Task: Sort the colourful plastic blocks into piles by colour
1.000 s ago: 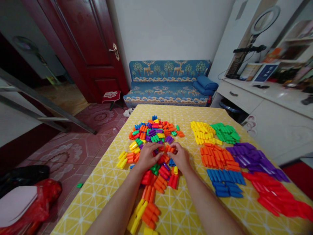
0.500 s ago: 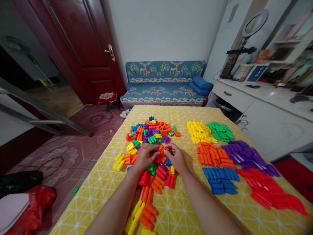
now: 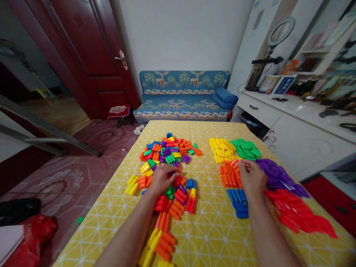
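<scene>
My left hand (image 3: 161, 180) rests over the near part of a mixed pile of plastic toy blocks (image 3: 168, 151) in several colours. Its thumb and fingers curl together among red and orange pieces; what they grip, if anything, is hidden. My right hand (image 3: 253, 180) is at the sorted groups, pinching an orange toy block (image 3: 236, 163) at the far end of the orange group (image 3: 229, 175). Around it lie yellow blocks (image 3: 221, 149), green blocks (image 3: 245, 149), purple blocks (image 3: 279, 177), red blocks (image 3: 299, 211) and blue blocks (image 3: 238, 203), partly covered by my right wrist.
A yellow patterned cloth (image 3: 205, 230) covers the table. Orange blocks (image 3: 166, 245) and long yellow pieces (image 3: 150, 247) lie near my left forearm. Beyond the table stands a blue sofa (image 3: 180, 100); a white cabinet (image 3: 303, 126) is at the right. A green piece (image 3: 80, 220) lies on the floor.
My right hand has left the mixed pile and moved right to the orange group, with an orange block in its fingers. My left hand has stayed at the pile. The view has shifted slightly.
</scene>
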`<action>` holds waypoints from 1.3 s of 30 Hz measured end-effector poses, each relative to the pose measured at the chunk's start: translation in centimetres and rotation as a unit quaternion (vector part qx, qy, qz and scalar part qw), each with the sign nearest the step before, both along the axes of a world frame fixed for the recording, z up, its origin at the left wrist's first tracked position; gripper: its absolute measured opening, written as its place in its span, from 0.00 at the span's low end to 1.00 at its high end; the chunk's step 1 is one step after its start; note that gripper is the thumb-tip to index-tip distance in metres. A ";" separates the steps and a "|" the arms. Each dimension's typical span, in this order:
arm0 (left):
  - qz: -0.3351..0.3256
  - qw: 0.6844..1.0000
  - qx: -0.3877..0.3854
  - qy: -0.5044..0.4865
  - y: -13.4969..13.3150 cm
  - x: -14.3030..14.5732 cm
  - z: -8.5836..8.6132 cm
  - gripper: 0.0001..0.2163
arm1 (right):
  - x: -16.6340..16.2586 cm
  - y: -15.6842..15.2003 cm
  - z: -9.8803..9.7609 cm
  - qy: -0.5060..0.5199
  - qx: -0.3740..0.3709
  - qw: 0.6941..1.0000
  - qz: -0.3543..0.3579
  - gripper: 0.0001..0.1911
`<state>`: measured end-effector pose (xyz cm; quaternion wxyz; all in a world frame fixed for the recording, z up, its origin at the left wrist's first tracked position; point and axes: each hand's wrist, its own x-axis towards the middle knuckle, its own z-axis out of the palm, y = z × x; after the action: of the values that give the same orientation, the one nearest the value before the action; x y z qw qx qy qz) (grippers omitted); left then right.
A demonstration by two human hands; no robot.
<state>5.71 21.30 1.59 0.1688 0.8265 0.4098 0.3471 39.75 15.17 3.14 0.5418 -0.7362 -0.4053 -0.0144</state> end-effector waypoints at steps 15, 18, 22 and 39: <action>0.019 0.999 -0.002 -0.028 -0.1 0.1 0.3 0.08 | -10.8 -1.0 -0.7 -0.070 -0.049 0.946 0.313 0.20; 0.018 0.999 -0.004 -0.037 -0.1 0.1 0.0 0.09 | -15.0 -1.2 -1.9 -0.144 -0.140 0.891 0.406 0.36; 0.023 0.997 0.005 -0.071 0.2 0.1 -0.4 0.11 | -17.8 0.3 -2.4 -0.217 -0.194 0.868 0.403 0.32; -0.020 0.999 -0.003 -0.046 -0.8 -0.1 0.8 0.19 | -18.2 3.0 -3.5 0.043 0.001 0.929 0.368 0.17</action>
<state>5.60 20.45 2.39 0.1971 0.8172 0.3858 0.3801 21.55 18.13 -0.39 0.5270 -0.5350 -0.6237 0.2171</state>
